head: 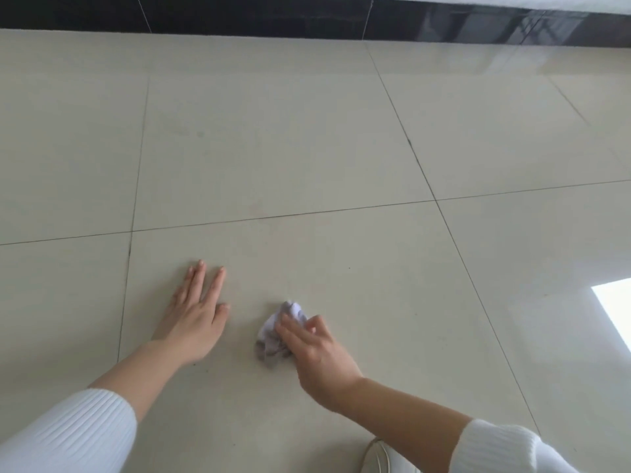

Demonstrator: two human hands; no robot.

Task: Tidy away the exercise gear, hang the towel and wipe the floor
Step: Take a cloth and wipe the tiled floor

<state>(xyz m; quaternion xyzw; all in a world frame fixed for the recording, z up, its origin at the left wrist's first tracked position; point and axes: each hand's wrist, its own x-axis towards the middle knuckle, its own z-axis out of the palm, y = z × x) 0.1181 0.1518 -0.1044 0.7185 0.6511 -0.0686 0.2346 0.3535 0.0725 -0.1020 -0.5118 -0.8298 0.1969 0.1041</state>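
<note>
Floor-wiping step: our right hand (316, 353) grasps a crumpled pale cloth (271, 336) beneath its fingertips, our left hand (196, 319) lies released, flat on the tiled floor (307, 131); next, we judge, strokes outward beyond the fingers.

light: soft daylight | glare: floor (611, 302) right | focus: mild blur | edges: wide-angle bend

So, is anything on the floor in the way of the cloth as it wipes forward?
Nothing visible is. The right hand grips the cloth, and the floor ahead of it shows no object. Only the left hand rests flat to its left, apart from it.
</note>
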